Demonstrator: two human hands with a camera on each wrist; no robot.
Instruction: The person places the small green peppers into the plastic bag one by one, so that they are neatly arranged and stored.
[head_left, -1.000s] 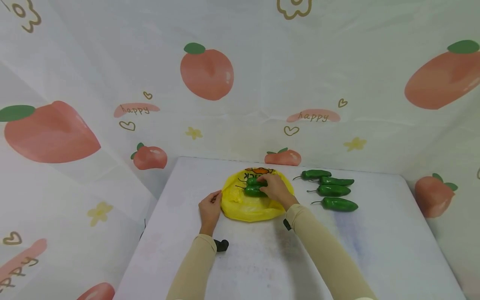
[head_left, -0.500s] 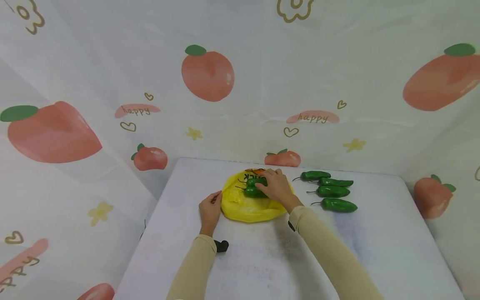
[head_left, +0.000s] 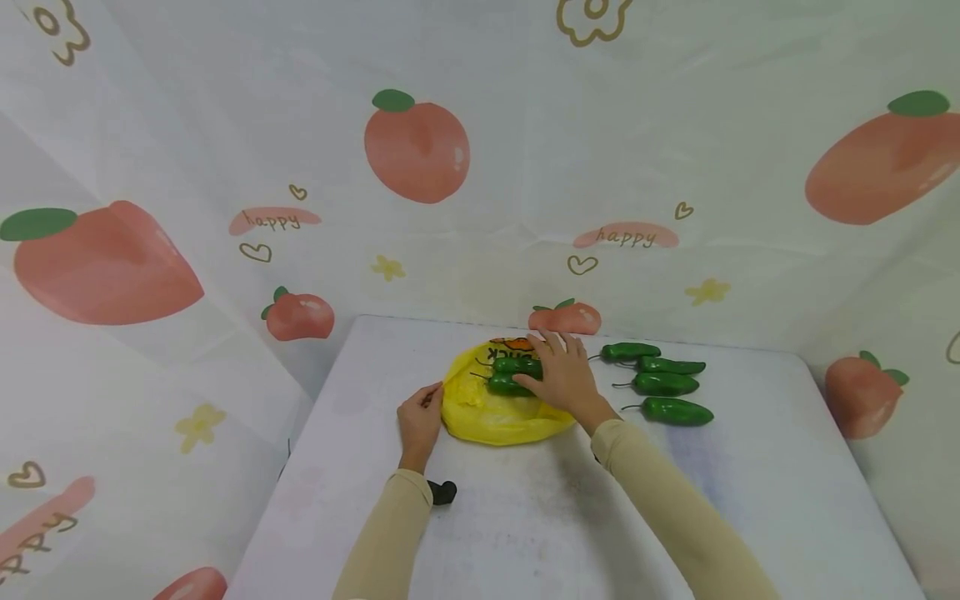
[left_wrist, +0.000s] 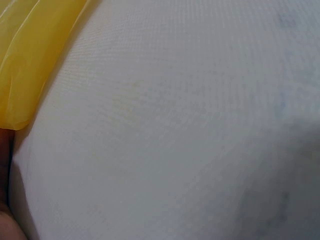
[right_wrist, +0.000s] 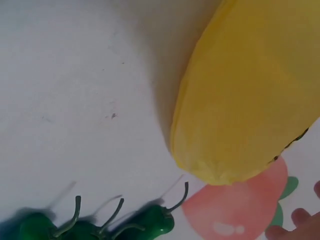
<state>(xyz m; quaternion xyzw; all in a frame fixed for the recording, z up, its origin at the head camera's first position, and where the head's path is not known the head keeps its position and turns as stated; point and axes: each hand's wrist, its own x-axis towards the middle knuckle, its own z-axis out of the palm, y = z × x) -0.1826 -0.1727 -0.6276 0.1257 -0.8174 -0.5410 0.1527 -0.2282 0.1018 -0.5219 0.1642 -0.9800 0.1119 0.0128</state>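
A yellow plastic bag point(head_left: 495, 423) lies spread on the table with its mouth upward. Two green peppers, a nearer pepper point(head_left: 504, 384) and a farther pepper point(head_left: 517, 366), lie in it, stems pointing left. At the bag's left edge my left hand point(head_left: 420, 421) pinches the plastic. My right hand point(head_left: 567, 375) is over the bag's right side, its fingers spread, the thumb near the peppers' right ends; whether it touches them I cannot tell. In the right wrist view the bag point(right_wrist: 245, 100) bulges, and a few fingertips point(right_wrist: 300, 220) show at the corner.
Several more green peppers, the nearest pepper point(head_left: 677, 411) among them, lie right of the bag on the white table point(head_left: 510, 533). A cloth printed with peaches point(head_left: 480, 250) hangs behind the table's back edge. A dark strap piece point(head_left: 444, 492) sticks out beside the left wrist.
My right hand has let go of the peppers in the bag, spread its fingers and drawn back to the right. The left hand stays at the bag's edge.
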